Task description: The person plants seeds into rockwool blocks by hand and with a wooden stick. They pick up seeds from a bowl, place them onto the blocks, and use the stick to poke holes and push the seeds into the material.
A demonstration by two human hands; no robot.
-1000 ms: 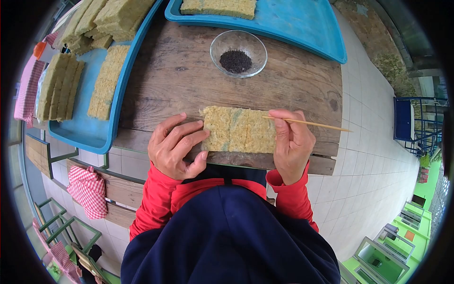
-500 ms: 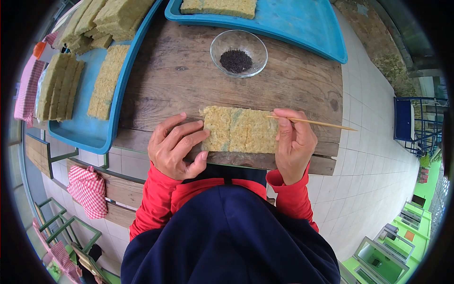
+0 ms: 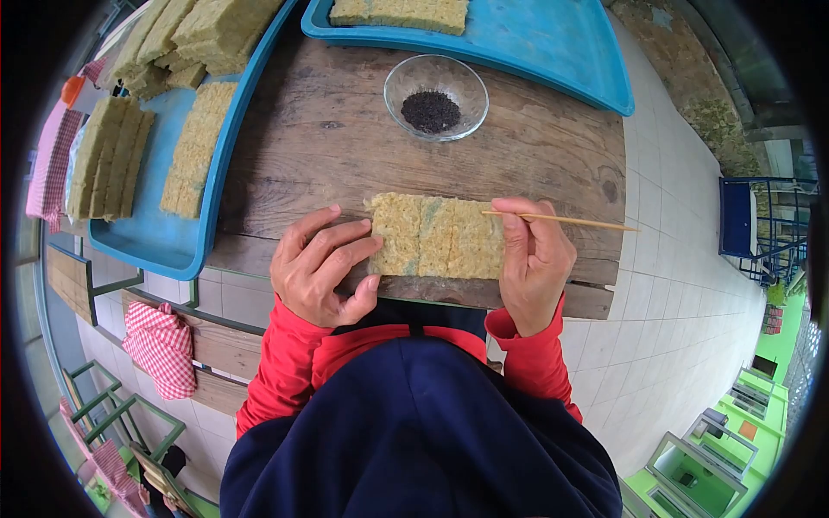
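A yellowish rockwool slab (image 3: 432,237), scored into blocks and streaked with green, lies flat on the wooden table (image 3: 294,164) in front of me. My left hand (image 3: 324,263) rests at its left end, fingers spread, with fingertips touching the edge. Between thumb and fingers, my right hand (image 3: 537,255) pinches a thin wooden skewer (image 3: 587,223). One end of the skewer lies over the slab's upper right part; the other points out to the right. Beyond the slab stands a clear glass bowl (image 3: 471,91) with small dark seeds (image 3: 430,112) in it.
At the left, a blue tray (image 3: 194,246) holds stacked rockwool slabs (image 3: 108,160). Another blue tray (image 3: 553,56) at the back carries one slab (image 3: 401,13). A red checked cloth (image 3: 161,350) lies on a wooden bench (image 3: 226,345) at the lower left.
My right hand has shifted slightly left, taking the skewer with it. The left hand and the slab have stayed put.
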